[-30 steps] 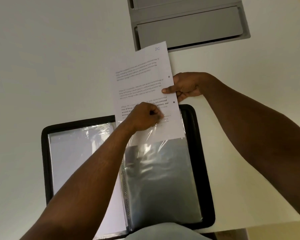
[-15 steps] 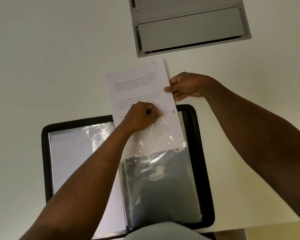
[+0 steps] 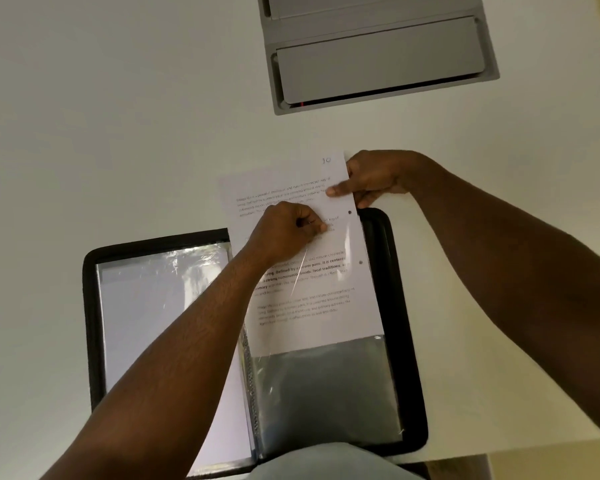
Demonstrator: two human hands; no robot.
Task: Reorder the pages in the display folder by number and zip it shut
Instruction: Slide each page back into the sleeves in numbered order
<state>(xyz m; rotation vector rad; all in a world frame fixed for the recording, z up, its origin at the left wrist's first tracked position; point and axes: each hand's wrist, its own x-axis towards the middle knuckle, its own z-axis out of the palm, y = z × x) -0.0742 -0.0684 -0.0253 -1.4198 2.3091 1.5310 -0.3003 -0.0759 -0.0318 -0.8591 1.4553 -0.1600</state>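
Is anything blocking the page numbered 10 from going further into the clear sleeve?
Nothing visible. The page is partly inside the sleeve, whose lower part looks empty; left hand pinches the sleeve's opening.

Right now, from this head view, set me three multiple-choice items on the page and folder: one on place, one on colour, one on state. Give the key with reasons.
1. Where does the right hand hold the page?
A. at its right edge, near the top
B. at its bottom edge
C. not at all

2. What colour is the display folder's border?
A. red
B. black
C. blue

3. How far is the page in the clear sleeve?
A. fully in
B. partly in, its top sticking out
C. lying apart from it

Key: 1 A, the thumb lies on the page just below the number 10. 2 B, the rim around the sleeves is black. 3 B, the sleeve's lower part shows grey with no paper in it, while the left hand pinches at the page's middle.
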